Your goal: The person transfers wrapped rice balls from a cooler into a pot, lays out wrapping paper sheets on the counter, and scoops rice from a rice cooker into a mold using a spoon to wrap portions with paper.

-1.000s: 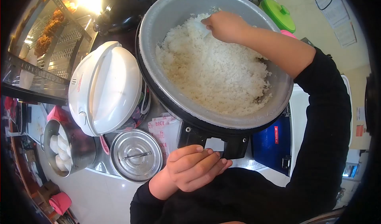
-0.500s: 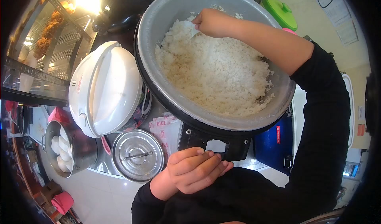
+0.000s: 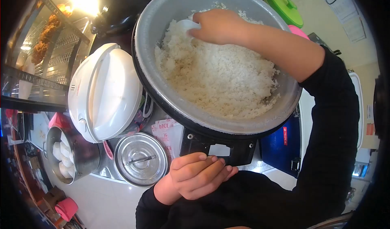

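Observation:
A large grey metal pot point(image 3: 143, 34) of cooked white rice point(image 3: 227, 78) fills the upper middle of the head view. My right hand point(image 3: 217, 26) reaches over its right rim and is closed on a white rice paddle point(image 3: 187, 25), partly hidden by the fingers and rice. The paddle touches the rice at the far left of the pot. In front of the cooker's black base point(image 3: 239, 152), my left hand point(image 3: 199, 175) has its fingers curled together; whatever they hold, if anything, is hidden.
Left of the pot stands a white lidded container point(image 3: 107, 93), with a steel lid point(image 3: 141, 159) and printed paper packets point(image 3: 167, 133) nearby. A steel pot point(image 3: 85, 158) holds white wrapped lumps. A blue cool box point(image 3: 278, 145) is at right, a green lid point(image 3: 284, 9) behind.
My right hand has shifted slightly left and turned, pressing the paddle into the rice at the pot's left. My left hand stays almost still.

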